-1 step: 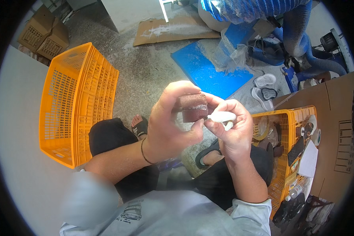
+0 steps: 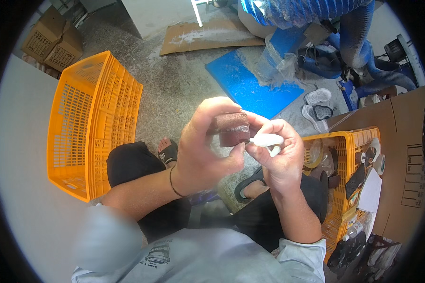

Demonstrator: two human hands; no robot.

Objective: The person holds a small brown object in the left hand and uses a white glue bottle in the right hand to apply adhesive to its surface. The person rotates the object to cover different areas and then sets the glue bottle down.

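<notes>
My left hand (image 2: 207, 153) is curled around a reddish-brown roll (image 2: 233, 137) that looks like a sandpaper drum, its thumb below and its fingers above. A pale, torn-looking strip runs across the roll's middle. Between the thumb and fingers of my right hand (image 2: 284, 162) is a small glossy white piece (image 2: 267, 140) with a curved, hooked shape; its exact kind is unclear. The left end of the white piece comes up to the roll's right edge, and I cannot tell whether they touch. Both hands meet in front of my lap, and the roll's left part is hidden by my left hand.
Stacked yellow plastic crates (image 2: 92, 127) stand at left. At right, a yellow crate (image 2: 337, 137) holds tape rolls and loose scraps beside a large cardboard box (image 2: 396, 165). Ahead lie a dusty blue board (image 2: 255, 85), white shoes (image 2: 318, 97) and a ribbed blue hose (image 2: 356, 35).
</notes>
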